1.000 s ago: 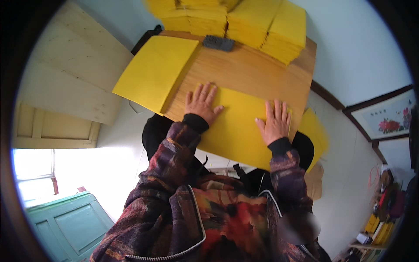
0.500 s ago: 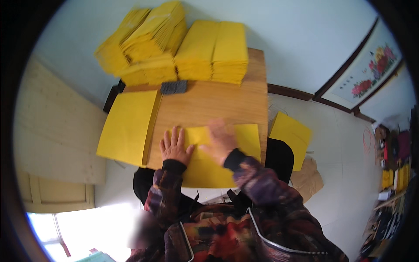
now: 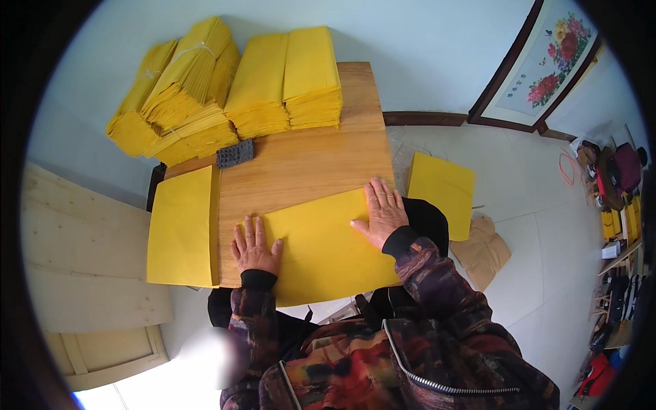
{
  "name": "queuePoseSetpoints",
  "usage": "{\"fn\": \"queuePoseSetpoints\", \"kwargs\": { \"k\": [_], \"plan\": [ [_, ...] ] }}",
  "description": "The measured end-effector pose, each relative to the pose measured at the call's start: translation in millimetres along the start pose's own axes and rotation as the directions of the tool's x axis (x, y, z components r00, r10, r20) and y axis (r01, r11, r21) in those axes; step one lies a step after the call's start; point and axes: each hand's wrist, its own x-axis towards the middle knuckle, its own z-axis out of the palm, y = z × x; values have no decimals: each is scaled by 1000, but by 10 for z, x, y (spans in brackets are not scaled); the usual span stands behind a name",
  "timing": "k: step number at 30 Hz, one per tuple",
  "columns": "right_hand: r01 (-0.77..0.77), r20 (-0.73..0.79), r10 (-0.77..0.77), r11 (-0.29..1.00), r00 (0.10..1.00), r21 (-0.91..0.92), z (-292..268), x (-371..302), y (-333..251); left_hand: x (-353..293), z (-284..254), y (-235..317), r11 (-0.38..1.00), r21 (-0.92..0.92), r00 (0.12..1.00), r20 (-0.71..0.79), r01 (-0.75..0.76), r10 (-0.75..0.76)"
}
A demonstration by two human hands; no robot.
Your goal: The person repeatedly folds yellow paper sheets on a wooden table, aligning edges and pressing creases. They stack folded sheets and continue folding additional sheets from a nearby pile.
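A wide yellow paper sheet [image 3: 324,253] lies flat at the near edge of the wooden table, jutting out over my lap. My left hand [image 3: 257,250] rests palm down at its left edge, fingers spread. On its right end lies my right hand [image 3: 385,217], also flat with its fingers stretched out. Neither hand grips anything. Just left of my left hand is a neat stack of yellow paper [image 3: 179,229] with a smooth top. Whether the sheet is a single layer or folded, I cannot tell.
Folded yellow paper bundles [image 3: 184,75], some tied, and more yellow piles [image 3: 283,75] stand at the back of the wooden table [image 3: 307,160]. A dark grey textured block [image 3: 235,154] sits before them. Right of the table are yellow paper [image 3: 443,195] and crumpled brown paper [image 3: 482,251].
My right hand has slid from the middle of the sheet to its right end. My left hand stays at the left edge. The whole view has shifted and turned slightly.
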Motion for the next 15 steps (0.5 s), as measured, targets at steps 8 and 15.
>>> {"fn": "queuePoseSetpoints", "kwargs": {
  "k": [8, 15],
  "plan": [
    [46, -338, 75, 940, 938, 337, -94, -271, 323, 31, 78, -56, 1000, 2, 1000, -21, 5, -5],
    [305, -306, -228, 923, 924, 235, -467, -909, 349, -35, -111, -160, 987, -81, 969, -214, -140, 120]
  ]
}}
